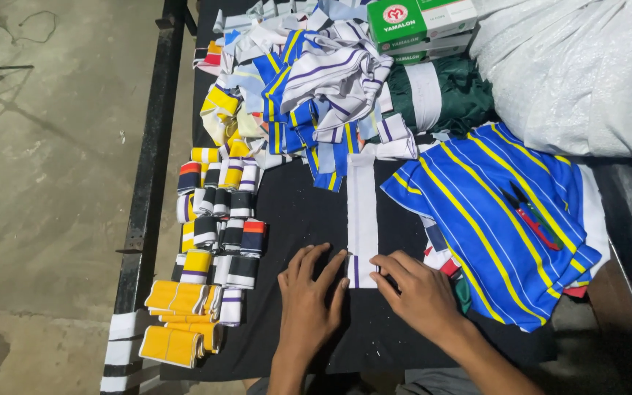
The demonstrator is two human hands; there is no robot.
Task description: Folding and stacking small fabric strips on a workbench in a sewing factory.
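Two hands [309, 300] [422, 292] press one white strip [362, 212].

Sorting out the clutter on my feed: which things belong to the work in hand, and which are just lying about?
In hand:
left hand
right hand
white strip, both hands at its near end

Lying about:
blue striped fabric
snips
folded bands
strip heap
green boxes
white sack

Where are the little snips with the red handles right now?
In the head view, the red-handled snips lie on the blue and yellow striped fabric, toward the table's right side, beyond the right hand.
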